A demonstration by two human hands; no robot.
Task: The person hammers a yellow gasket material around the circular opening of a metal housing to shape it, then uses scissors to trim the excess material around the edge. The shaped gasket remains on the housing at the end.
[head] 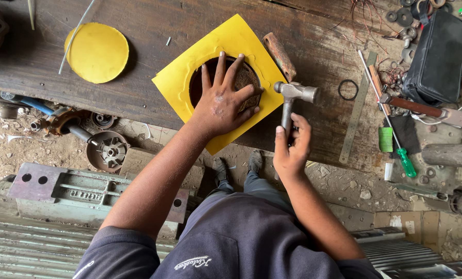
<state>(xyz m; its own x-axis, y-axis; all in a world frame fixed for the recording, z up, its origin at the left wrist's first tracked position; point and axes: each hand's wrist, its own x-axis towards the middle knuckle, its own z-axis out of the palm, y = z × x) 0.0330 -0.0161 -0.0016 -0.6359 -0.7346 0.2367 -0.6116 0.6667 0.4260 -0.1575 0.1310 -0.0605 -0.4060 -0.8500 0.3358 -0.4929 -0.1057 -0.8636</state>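
Observation:
A yellow square sheet (pixel 225 46) with a round hole cut in its middle lies on a dark wooden workbench (pixel 148 31). Through the hole shows a round rusty metal part (pixel 244 77). My left hand (pixel 223 98) presses flat on that part and the sheet, fingers spread. My right hand (pixel 292 147) grips the handle of a small metal hammer (pixel 295 93), its head hovering just off the sheet's right edge. A cut-out yellow disc (pixel 97 51) rests at the bench's left.
A worn wooden handle (pixel 279 56) lies beside the sheet. A black rubber ring (pixel 348 89), steel ruler (pixel 359 111), green-handled screwdriver (pixel 404 160) and black pouch (pixel 437 57) sit to the right. Pump parts (pixel 106 150) and a metal casting (pixel 86 194) lie on the dirt floor below.

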